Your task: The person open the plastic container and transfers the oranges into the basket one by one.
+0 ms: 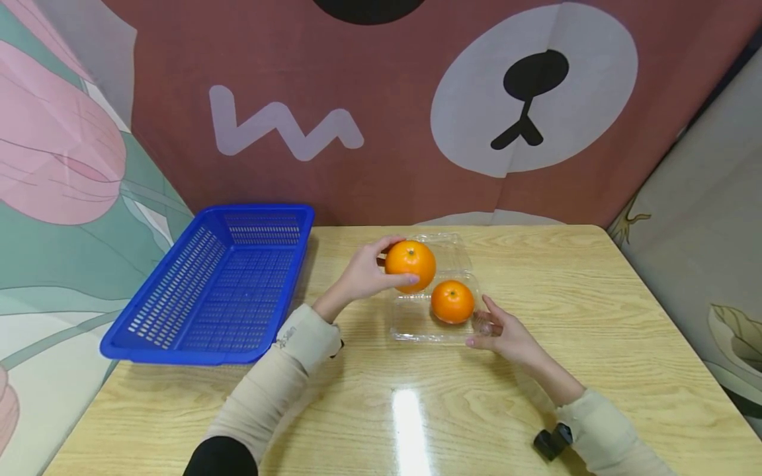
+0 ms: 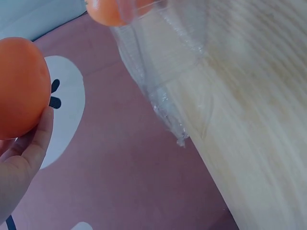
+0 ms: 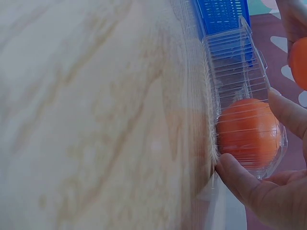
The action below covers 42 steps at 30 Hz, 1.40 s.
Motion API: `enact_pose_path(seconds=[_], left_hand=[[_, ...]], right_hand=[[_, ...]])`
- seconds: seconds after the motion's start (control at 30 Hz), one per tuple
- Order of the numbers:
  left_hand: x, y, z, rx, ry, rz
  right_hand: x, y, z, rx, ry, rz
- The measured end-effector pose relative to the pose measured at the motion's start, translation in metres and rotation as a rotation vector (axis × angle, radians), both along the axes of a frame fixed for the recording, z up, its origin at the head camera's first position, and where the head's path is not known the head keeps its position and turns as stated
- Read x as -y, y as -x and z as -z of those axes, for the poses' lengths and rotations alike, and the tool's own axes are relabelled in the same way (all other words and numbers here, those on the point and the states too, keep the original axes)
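In the head view, my left hand (image 1: 364,272) holds an orange (image 1: 410,266) between thumb and fingers, above a clear plastic clamshell container (image 1: 411,325). A second orange (image 1: 452,302) sits in the right part of the container's near half; the hinged lid (image 1: 449,248) lies open toward the wall. With thumb and fingers at its right end, my right hand (image 1: 512,338) grips the container. The right wrist view shows that orange (image 3: 248,133) through the ribbed plastic wall. On the left side of the left wrist view is the held orange (image 2: 21,88), clear of the container.
A blue plastic basket (image 1: 288,291) with slotted walls stands left of the container, nothing visible inside. The wooden table (image 1: 595,317) meets a brown patterned cloth (image 1: 387,178) at its back edge. A small black object (image 1: 552,441) is at the right sleeve.
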<state>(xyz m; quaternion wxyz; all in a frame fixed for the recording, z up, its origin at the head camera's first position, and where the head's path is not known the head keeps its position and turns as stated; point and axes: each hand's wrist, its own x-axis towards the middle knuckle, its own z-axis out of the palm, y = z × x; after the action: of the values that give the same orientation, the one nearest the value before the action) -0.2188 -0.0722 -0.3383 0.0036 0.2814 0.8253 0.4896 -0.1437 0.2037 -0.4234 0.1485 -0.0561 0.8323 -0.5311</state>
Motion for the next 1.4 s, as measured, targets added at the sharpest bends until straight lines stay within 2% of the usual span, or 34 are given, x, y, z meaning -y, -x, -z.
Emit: enact_pose_path(seconds=[0.3, 0.43, 0.73, 0.9, 1.1, 1.4], left_hand=[[0.002, 0.004, -0.014, 0.039, -0.008, -0.040], [0.002, 0.005, -0.020, 0.036, -0.013, -0.054], [0.004, 0.009, -0.031, -0.045, -0.052, -0.050], [0.008, 0.011, -0.039, -0.052, -0.039, -0.077], [0.013, 0.014, -0.046, -0.062, -0.039, -0.081], [0.022, 0.019, -0.058, -0.119, -0.044, -0.108]], right_hand=[[0.000, 0.000, 0.000, 0.002, -0.005, 0.003], [0.000, 0.001, 0.000, -0.002, -0.012, 0.003], [0.000, 0.001, 0.001, -0.008, -0.016, 0.004], [0.000, 0.001, 0.002, -0.008, -0.010, 0.003], [-0.001, 0.001, 0.002, -0.006, 0.000, 0.001], [0.000, 0.000, 0.000, -0.001, 0.006, 0.001]])
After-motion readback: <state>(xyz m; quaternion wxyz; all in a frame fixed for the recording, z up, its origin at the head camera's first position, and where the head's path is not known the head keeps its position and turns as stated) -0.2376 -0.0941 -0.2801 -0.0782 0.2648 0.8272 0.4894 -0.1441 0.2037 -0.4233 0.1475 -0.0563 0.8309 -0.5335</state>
